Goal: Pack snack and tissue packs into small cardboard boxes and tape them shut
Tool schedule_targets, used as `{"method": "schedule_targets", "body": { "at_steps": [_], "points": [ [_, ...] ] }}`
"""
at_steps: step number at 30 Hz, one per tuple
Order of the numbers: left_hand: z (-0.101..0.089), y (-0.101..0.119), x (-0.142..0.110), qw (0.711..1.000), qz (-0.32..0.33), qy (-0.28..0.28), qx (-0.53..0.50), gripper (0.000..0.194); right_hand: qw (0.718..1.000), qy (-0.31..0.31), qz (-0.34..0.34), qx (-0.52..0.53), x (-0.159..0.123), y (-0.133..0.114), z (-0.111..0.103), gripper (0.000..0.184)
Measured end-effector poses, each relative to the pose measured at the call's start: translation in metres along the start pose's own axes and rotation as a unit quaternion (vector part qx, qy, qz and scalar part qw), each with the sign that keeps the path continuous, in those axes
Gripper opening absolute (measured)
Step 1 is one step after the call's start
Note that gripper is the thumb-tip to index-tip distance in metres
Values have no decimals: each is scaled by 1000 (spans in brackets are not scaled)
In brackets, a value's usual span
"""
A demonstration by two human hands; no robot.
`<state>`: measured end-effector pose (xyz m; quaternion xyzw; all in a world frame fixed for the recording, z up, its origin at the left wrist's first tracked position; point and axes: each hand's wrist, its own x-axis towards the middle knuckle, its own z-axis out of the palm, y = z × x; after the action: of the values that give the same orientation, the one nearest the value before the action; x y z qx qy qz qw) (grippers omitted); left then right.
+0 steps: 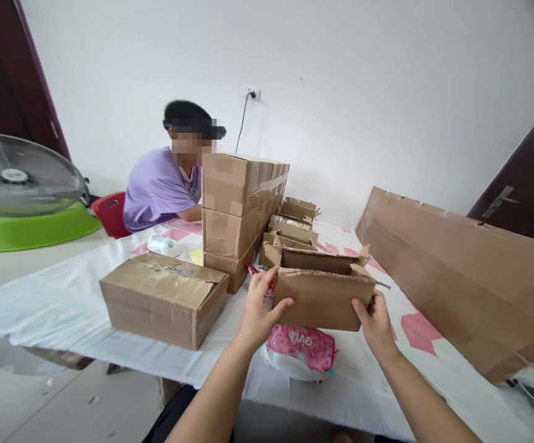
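Observation:
I hold an open cardboard box (322, 294) above the table between both hands, its top flaps spread. My left hand (261, 307) grips the box's left end, thumb on the near face. My right hand (374, 323) grips the right lower corner. Below the box lies a pink and white packet (300, 353) on the white table cover (55, 301). What is inside the box is hidden.
A closed taped carton (165, 296) sits to the left. A stack of taped cartons (237, 212) stands behind, with several open boxes (294, 224) beside it. A large flat cardboard sheet (470, 277) leans at right. A person in a purple shirt (160, 187) sits opposite. A fan (15, 175) stands far left.

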<state>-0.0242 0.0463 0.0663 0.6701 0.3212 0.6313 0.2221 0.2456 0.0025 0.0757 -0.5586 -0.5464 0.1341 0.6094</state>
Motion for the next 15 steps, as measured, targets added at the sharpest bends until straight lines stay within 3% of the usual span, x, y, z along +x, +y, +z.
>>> {"method": "schedule_targets", "body": {
  "at_steps": [5,8,12,15],
  "points": [
    [-19,-2,5,994,28,62,86,71,997,-67,-3,37,8,-14,39,47],
    [-30,-8,8,995,-8,63,82,75,992,-108,5,70,9,-16,56,50],
    [-33,-22,8,994,-103,46,3,82,983,-136,27,117,15,-10,65,58],
    [-24,-35,8,978,-159,31,-135,77,965,-143,106,192,24,-1,61,62]
  ]
}}
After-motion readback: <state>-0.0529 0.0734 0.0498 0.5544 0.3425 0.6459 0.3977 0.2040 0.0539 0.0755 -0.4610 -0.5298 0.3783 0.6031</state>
